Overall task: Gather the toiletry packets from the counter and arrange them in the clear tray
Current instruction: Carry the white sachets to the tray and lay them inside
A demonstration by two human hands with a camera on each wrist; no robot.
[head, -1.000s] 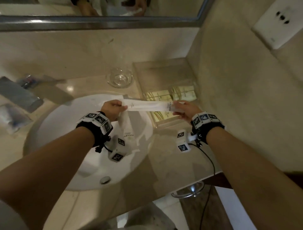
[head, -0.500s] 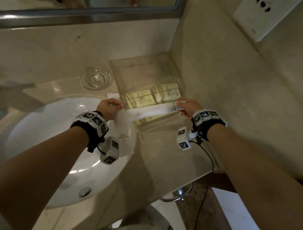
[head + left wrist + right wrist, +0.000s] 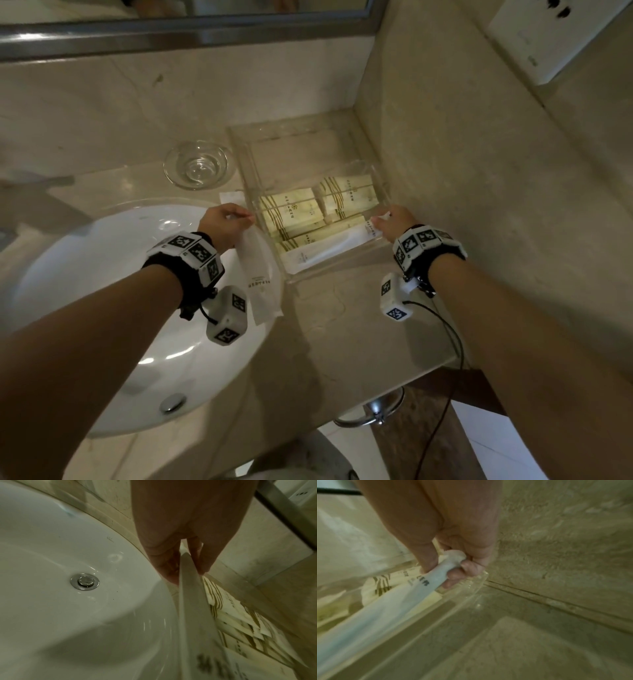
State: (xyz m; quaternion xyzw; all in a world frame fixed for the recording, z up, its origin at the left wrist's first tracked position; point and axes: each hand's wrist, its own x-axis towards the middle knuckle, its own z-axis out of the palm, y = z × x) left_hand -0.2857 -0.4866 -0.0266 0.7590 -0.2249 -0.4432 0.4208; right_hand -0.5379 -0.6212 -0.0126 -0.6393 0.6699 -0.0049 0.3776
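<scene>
A clear tray [image 3: 380, 183] stands in the counter's back right corner with several cream packets [image 3: 294, 214] lying flat in it. My right hand [image 3: 394, 221] pinches the end of a long white packet [image 3: 329, 250] that lies along the tray's front wall; in the right wrist view the fingers [image 3: 453, 573] curl round that white packet [image 3: 388, 601]. My left hand [image 3: 222, 222] grips the top of a second white packet [image 3: 258, 274], which hangs down over the basin just left of the tray. In the left wrist view this packet [image 3: 190, 601] runs edge-on from the fingers [image 3: 168, 566].
A white sink basin [image 3: 102, 291] with a metal drain [image 3: 173, 402] lies under my left arm. A small glass dish [image 3: 197, 164] sits behind it, left of the tray. Marble walls close the corner at the back and right. A towel ring [image 3: 373, 409] hangs below the counter's front edge.
The long white packet has gone from being held by both hands above the basin into the tray's front. My left hand has let go of it and still holds the other packet.
</scene>
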